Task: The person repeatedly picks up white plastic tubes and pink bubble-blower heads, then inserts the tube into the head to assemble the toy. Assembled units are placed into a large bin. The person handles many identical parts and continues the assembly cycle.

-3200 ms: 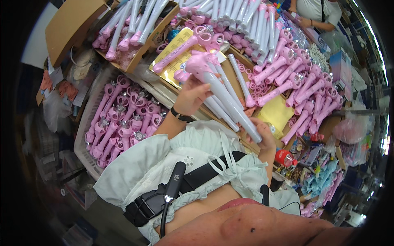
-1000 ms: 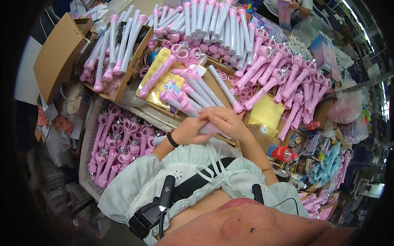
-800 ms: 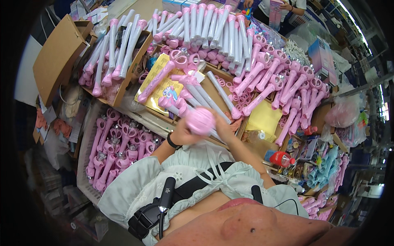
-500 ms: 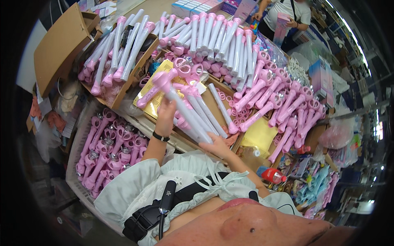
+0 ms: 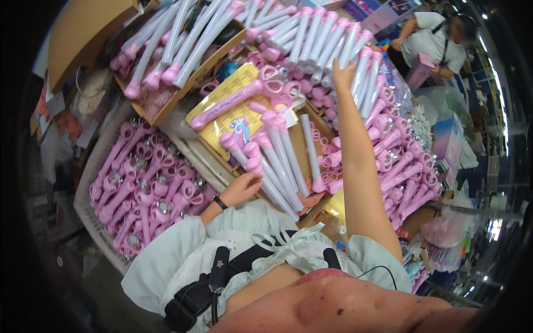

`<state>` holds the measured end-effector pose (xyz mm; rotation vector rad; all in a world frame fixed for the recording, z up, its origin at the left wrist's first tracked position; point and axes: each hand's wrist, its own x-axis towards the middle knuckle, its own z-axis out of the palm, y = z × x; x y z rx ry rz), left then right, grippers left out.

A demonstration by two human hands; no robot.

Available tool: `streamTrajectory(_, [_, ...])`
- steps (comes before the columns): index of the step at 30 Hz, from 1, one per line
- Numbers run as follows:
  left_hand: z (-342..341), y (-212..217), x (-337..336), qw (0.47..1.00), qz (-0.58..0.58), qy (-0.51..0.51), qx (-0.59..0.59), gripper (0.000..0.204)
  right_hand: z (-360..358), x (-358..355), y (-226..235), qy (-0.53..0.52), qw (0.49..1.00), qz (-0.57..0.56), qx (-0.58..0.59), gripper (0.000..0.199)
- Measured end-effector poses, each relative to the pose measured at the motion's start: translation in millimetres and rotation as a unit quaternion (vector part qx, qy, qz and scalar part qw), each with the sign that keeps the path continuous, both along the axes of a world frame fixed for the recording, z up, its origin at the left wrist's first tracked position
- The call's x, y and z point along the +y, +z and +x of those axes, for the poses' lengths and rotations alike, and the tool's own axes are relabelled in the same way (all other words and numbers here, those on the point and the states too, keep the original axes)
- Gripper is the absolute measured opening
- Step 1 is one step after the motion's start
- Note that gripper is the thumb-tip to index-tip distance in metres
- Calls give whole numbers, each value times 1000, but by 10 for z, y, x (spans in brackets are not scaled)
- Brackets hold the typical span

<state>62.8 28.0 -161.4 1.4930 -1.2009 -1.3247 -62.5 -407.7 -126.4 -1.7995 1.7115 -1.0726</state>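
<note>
Reaching far up the head view, the right hand (image 5: 343,71) rests its fingers on the stacked row of white-and-pink wands (image 5: 311,39); whether it grips one I cannot tell. The left hand (image 5: 240,188) sits low, loosely curled around the lower ends of a bundle of wands (image 5: 272,161) lying in an open cardboard box (image 5: 313,211). Pink wands crowd every side: a full crate (image 5: 94,222) stands at the left, and heaps press against the box's right edge, leaving little free bench.
</note>
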Motion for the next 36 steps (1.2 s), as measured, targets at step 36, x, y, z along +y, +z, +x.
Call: streamTrajectory(36, [-394, 982, -114, 877, -69, 60, 473, 44, -1540, 4261, 521, 347, 764, 430, -333, 40])
